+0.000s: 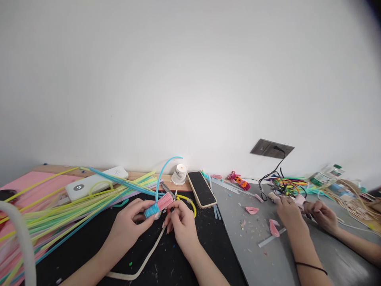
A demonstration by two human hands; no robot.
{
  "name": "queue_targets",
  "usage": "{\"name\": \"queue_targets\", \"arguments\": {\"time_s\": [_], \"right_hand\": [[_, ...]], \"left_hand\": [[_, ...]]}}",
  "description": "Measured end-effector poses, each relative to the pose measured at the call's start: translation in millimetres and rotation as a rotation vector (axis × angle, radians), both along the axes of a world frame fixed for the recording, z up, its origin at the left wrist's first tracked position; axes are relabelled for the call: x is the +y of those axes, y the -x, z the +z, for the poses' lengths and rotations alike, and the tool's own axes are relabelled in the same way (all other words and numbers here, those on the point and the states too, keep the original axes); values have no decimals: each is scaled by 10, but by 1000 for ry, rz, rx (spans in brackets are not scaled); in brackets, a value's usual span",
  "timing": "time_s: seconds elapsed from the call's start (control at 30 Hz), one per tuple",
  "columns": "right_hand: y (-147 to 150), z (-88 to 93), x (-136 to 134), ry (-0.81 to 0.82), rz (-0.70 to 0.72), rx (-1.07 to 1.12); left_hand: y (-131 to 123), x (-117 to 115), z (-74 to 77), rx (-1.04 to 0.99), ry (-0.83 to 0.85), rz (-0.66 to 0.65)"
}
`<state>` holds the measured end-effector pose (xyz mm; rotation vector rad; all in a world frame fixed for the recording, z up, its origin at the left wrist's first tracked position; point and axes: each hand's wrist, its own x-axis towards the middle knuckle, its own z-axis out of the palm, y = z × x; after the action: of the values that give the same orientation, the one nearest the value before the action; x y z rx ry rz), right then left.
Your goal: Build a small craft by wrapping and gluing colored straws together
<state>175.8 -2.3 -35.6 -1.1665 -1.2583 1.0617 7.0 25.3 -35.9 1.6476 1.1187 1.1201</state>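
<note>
My left hand (135, 218) is closed round a small wrapped piece of pipe cleaners (152, 210), blue at the near end and pink at the far end. A blue pipe cleaner (159, 178) curves up from it toward the wall. Close beside the pink end, my right hand (181, 220) pinches a white pipe cleaner (149, 256), which trails down over the black mat (205, 246). Its fingertips are partly hidden. Just behind the hands lie pliers (166, 188), partly covered, and a yellow pipe cleaner (190, 201).
Many pastel pipe cleaners (74, 212) spread at left beside a white power device (95, 182). A paper cup (179, 174) and a phone (202, 189) stand behind. At right, another person's hands (293, 218) work over a grey mat (238, 222) with pink scraps (252, 210).
</note>
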Motion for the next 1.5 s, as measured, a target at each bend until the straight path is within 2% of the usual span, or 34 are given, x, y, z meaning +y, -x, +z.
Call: {"name": "queue_targets", "arguments": {"time_s": [0.33,0.53,0.87,1.13,1.23,1.33,1.43,1.5], "right_hand": [[21,11,-10,-4,13,33],[17,18,-17,13,-29,11],[-7,36,-22,9,-21,12],[-20,44,-6,-13,-58,4],[-27,80,-11,-63,-164,-56],[-29,127,-24,-166,-231,-210],[-17,180,-42,-263,-223,-368],[-4,209,-52,-304,-191,-393]], "left_hand": [[-16,-5,47,-15,-27,8],[-14,-21,73,-9,17,10],[-28,-33,137,-2,31,-2],[-25,-25,113,-11,20,-26],[-16,-24,99,30,-48,-29],[-4,-32,92,101,-134,-54],[7,-53,93,184,-217,-87],[11,-69,102,228,-259,-95]]}}
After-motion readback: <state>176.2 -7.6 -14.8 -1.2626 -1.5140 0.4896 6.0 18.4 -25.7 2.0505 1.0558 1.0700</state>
